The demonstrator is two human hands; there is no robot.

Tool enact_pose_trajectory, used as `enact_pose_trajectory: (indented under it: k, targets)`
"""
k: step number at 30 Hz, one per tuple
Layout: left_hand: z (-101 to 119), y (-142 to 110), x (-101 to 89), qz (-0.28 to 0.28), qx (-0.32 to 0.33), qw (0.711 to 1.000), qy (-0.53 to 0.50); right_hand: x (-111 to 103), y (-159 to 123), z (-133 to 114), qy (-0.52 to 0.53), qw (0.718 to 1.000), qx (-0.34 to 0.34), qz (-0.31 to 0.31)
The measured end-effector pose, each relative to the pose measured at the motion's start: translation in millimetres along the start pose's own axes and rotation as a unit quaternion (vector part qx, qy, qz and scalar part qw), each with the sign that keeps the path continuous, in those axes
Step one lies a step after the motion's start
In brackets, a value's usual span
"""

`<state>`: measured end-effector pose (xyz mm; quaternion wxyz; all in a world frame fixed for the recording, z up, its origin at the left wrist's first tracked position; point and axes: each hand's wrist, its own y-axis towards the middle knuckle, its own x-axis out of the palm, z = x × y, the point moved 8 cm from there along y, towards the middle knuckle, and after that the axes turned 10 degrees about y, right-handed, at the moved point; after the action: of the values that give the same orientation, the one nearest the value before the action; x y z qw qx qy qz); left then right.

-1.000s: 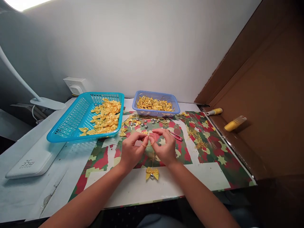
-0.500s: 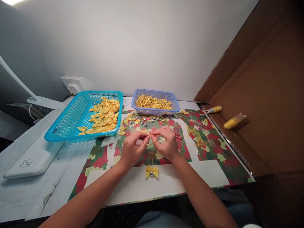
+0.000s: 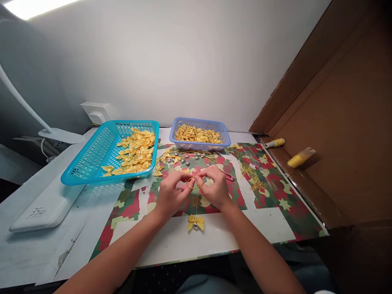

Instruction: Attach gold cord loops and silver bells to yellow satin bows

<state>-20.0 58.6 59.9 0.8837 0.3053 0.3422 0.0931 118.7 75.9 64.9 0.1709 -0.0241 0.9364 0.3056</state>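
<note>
**Your left hand (image 3: pixel 174 190) and right hand (image 3: pixel 216 188) pinch a loop of gold cord (image 3: pixel 194 188)**

Your two hands meet almost tip to tip, each with thumb and forefinger closed on the cord and the palm loosely curled. You have nothing else visible in either grip. From your fingers a single strand runs toward you to a yellow bow (image 3: pixel 191 222), which lies between your wrists on a white strip, with a silver bell (image 3: pixel 195 225) at its middle.

Just beyond your right fingers is a pink tool (image 3: pixel 229 176), partly hidden by that hand. Past both hands, loose bells (image 3: pixel 185 161) are scattered on the patterned cover (image 3: pixel 284 192). To the right of your right hand lies a tangle of gold strings (image 3: pixel 257 184).

Farther ahead of your hands, a purple basket (image 3: pixel 200 145) holds a heap of bows with cords. Beyond your left hand, to its left, a blue basket (image 3: pixel 76 176) holds more bows, piled toward its right side.
</note>
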Motion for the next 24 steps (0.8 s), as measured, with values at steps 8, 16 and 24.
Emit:
enact_pose_trajectory:
  k: [8, 16, 24]
  targets:
    - [-6.1, 6.1, 4.2, -0.068, -0.025, 0.997, 0.026, -0.8, 0.5, 3.0, -0.005, 1.000, 0.017, 0.005]
    - [-29.7, -44.2, 25.3, -0.568, -0.266, 0.779, 0.001, -5.2, 1.8, 8.2, -0.018, 0.999, 0.044, 0.020]
    - [-21.8, -60.4, 33.6, -0.627, -0.259, 0.735, 0.003, -7.8, -2.9, 15.1, -0.009, 0.992, 0.122, 0.029]
